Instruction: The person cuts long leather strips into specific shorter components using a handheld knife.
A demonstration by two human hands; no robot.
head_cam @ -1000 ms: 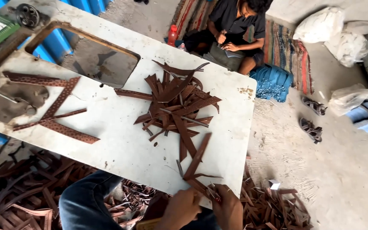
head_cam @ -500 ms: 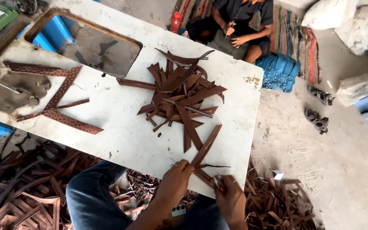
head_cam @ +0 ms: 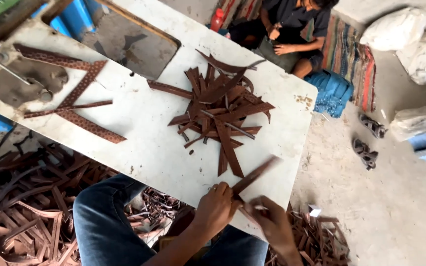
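Both hands (head_cam: 242,216) on strip (head_cam: 255,176) (blurred)

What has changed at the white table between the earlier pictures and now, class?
Both hands have risen further into view at the table's near edge. The left hand and right hand still grip a brown strip, now angled up to the right. The strip pile and the patterned strips stayed put.

A leather workshop: strip offcuts (head_cam: 25,216) litter the floor beneath the worktable (head_cam: 139,123).
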